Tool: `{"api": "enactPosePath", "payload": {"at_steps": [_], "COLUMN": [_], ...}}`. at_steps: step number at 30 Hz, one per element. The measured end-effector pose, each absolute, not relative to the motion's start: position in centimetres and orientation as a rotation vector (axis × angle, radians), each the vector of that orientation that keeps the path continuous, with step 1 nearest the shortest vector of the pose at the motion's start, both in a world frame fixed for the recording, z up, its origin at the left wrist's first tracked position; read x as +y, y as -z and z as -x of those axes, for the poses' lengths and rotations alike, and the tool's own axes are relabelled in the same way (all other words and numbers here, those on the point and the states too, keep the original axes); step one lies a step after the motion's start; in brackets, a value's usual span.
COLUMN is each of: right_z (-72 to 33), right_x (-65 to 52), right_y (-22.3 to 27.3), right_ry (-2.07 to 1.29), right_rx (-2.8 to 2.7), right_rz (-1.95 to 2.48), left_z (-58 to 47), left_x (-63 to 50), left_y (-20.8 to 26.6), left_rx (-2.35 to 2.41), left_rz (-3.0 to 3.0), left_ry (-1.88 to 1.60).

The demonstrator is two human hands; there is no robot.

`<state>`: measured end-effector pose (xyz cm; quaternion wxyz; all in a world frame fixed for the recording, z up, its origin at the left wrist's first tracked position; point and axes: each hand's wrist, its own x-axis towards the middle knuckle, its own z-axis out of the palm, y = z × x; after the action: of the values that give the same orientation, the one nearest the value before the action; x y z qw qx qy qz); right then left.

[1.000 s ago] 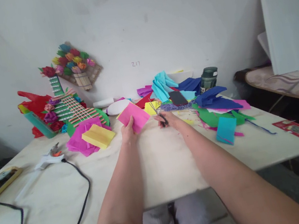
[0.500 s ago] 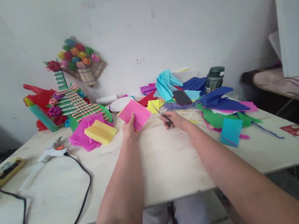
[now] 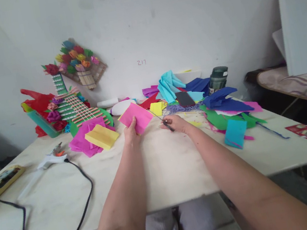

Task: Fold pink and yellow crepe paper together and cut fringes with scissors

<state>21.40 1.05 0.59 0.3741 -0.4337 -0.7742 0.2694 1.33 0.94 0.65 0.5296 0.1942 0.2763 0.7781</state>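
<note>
My left hand (image 3: pixel 131 132) grips a pink square of paper (image 3: pixel 138 117), thumb on top, with a thin yellow edge showing at its left corner. In my right hand (image 3: pixel 174 122) is a pair of scissors (image 3: pixel 167 125) with dark handles. Their blades point up and left, with the tips at the right edge of the pink paper; whether they touch it I cannot tell. A yellow paper piece (image 3: pixel 156 109) lies just behind the scissors. Left of my left hand, a folded yellow paper (image 3: pixel 102 136) rests on magenta paper sheets (image 3: pixel 79 142).
A white glue gun (image 3: pixel 52 160) with a black cord and a power strip (image 3: pixel 1 185) lie at the left. Behind them leans a flower-decorated guitar craft (image 3: pixel 76 108). Blue paper (image 3: pixel 225 100), a phone (image 3: pixel 185 99) and a dark green bottle (image 3: pixel 218 78) are at the right.
The scissors have turned and moved slightly left, so their tips now meet the pink paper's right edge in view. The left hand keeps its hold, and the whole view has shifted slightly.
</note>
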Motion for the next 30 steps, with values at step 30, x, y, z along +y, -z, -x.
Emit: {"api": "enactPosePath", "payload": {"at_steps": [30], "right_z": [-17.4], "right_x": [0.2], "right_y": [-1.9], "right_ry": [-1.158], "right_rx": [-0.993], "right_rz": [0.952], "left_z": [-2.5], "left_x": [0.2], "left_y": [-0.8], "left_rx": [0.689], "left_rz": [-0.587], "left_ry": [-1.692]}}
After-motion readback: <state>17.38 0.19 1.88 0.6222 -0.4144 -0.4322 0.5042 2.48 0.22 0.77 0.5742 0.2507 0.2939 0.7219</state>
